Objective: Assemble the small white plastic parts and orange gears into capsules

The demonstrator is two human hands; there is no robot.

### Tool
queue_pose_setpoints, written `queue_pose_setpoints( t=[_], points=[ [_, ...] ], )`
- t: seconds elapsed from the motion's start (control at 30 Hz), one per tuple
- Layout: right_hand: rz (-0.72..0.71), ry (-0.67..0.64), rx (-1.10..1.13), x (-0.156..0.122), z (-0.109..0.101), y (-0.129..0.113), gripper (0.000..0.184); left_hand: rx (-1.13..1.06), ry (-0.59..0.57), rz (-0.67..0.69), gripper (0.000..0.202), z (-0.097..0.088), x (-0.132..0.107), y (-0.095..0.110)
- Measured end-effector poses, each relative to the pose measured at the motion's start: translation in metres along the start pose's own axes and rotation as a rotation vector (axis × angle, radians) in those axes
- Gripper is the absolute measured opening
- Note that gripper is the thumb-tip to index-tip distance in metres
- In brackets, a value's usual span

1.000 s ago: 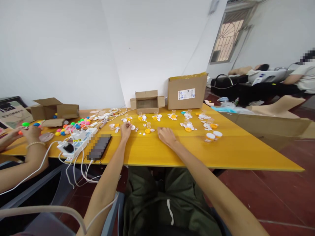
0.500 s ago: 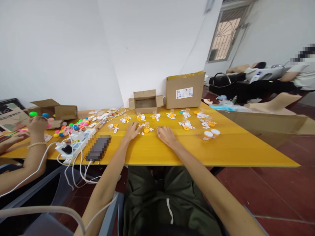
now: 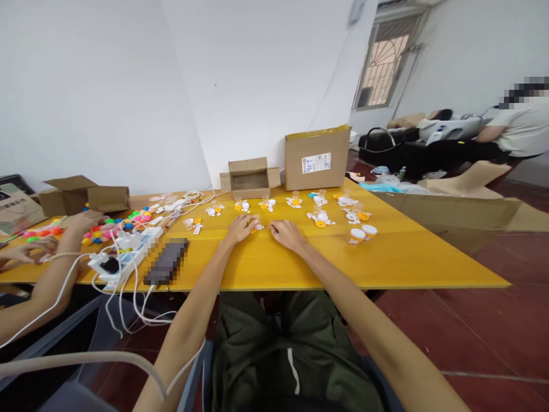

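So I'm watching this through the head cam and it's all fiddly little bits; the left hand (image 3: 241,230) is palm down over the tabletop (image 3: 270,266), fingers bent and a little spread, its tips right at a small group of parts between the near edge and the back edge; can't tell if it's actually pinching anything, since the fingers hide most of what's under them; a white cut-out piece (image 3: 259,227) pokes out just past those fingertips, lying in the gap between the 2 hands; the right hand (image 3: 286,234) rests on its side on the other side of that gap, loosely curled, and I can't tell if something's tucked in there either; for handling bits this small I'd go thumb and 1 fingertip, low and flat, and brace the heel of the hand on the wood so nothing skitters; I'd also keep the knuckles out of the sightline, because from up here they block the view; toward the right edge there are 2 white-lidded cups (image 3: 362,232), with a loose heap of white and orange parts (image 3: 319,218) behind and left of them, so keep that right elbow tidy; over at the left end, another person's hand (image 3: 86,221) is by the coloured balls (image 3: 102,233), well apart from ours.
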State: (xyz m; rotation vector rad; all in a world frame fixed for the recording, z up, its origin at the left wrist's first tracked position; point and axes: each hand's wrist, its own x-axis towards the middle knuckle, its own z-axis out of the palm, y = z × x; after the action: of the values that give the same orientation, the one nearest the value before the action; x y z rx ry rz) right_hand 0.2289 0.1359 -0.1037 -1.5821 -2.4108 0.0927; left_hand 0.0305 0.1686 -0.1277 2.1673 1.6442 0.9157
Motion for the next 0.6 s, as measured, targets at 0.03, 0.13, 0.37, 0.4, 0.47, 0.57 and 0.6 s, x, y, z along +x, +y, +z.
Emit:
queue_pose_setpoints(
  t=[0.03,0.13,0.37,0.4,0.47,0.57,0.6],
  points=[
    [-0.015,0.003,0.014,0.001,0.0,0.002,0.03,0.05,-0.016,0.008,0.023,0.002,0.0,0.003],
    [-0.054,0.045,0.075,0.002,0.004,0.01,0.027,0.119,-0.025,0.027,0.026,0.01,0.003,0.009],
    [-0.132,0.131,0.366,0.009,0.016,0.025,0.025,0.065,0.002,0.011,0.031,0.027,0.015,0.02],
    [-0.138,0.141,0.393,0.01,0.017,0.026,0.025,0.043,0.009,0.014,0.03,0.028,0.016,0.021],
    [-0.144,0.152,0.432,0.01,0.017,0.029,0.024,-0.017,0.012,0.015,0.029,0.028,0.015,0.021],
    [-0.151,0.151,0.468,0.01,0.016,0.031,0.023,-0.142,-0.016,0.007,0.031,0.023,0.013,0.016],
    [-0.149,0.144,0.472,0.01,0.015,0.031,0.023,-0.183,-0.02,0.013,0.031,0.02,0.012,0.013]
  ],
)
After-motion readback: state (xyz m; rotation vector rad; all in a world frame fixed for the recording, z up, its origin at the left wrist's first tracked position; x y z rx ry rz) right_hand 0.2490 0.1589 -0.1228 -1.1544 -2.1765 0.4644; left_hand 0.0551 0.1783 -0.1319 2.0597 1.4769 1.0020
